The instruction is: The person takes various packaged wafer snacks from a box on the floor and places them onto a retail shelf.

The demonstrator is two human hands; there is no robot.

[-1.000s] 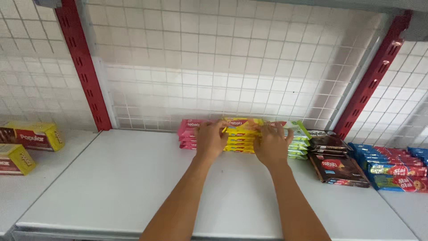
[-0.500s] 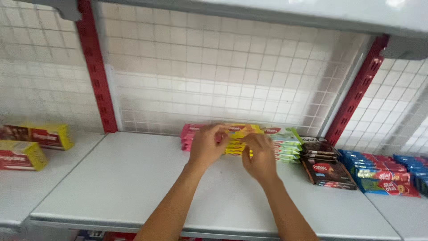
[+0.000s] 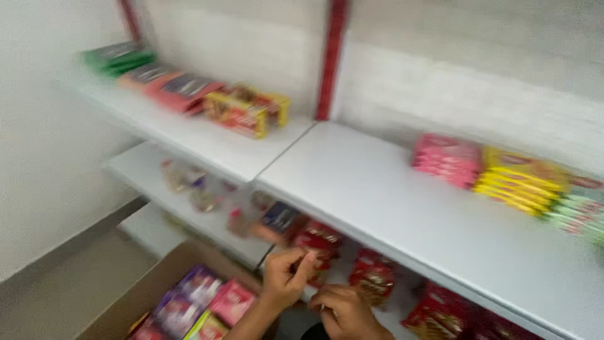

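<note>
On the white metal shelf (image 3: 402,208), pink (image 3: 448,160), yellow (image 3: 519,179) and green packet stacks (image 3: 579,211) already lay shelved, while below its front edge both hands, left (image 3: 284,277) and right (image 3: 343,311), hung empty with fingers loosely curled above the brown cardboard box (image 3: 157,283) of colourful packets (image 3: 201,302) left to place.

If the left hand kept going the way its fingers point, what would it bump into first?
Probably the red packets on the lower shelf: the left hand points up and right at them. The picture is blurred, so depth is uncertain.
</note>
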